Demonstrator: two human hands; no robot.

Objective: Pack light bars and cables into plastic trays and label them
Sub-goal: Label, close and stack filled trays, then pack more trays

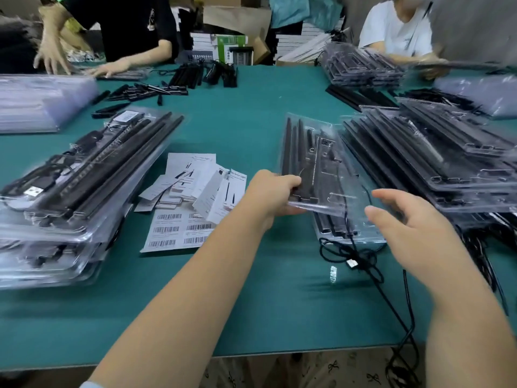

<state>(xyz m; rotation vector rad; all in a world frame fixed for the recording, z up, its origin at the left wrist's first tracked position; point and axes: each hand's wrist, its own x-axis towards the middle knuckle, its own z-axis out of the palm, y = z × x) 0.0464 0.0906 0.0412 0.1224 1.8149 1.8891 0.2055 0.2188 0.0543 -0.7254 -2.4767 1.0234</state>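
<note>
A clear plastic tray [316, 152] with black light bars in it is lifted over the green table [237, 289]. My left hand [272, 193] grips its near left corner. My right hand [405, 219] hovers just right of the tray's near end, fingers spread and loosely curved, holding nothing. Under the lifted tray lies another tray [349, 233] whose black cable [361, 261] trails off the table's front edge. Paper labels and barcode sheets [190, 203] lie scattered left of my left hand.
Stacks of filled trays stand at the left [70, 186] and right [436, 158]. Empty trays [39, 102] are piled at the far left. Loose black bars [173, 82] lie at the back. Two people work across the table.
</note>
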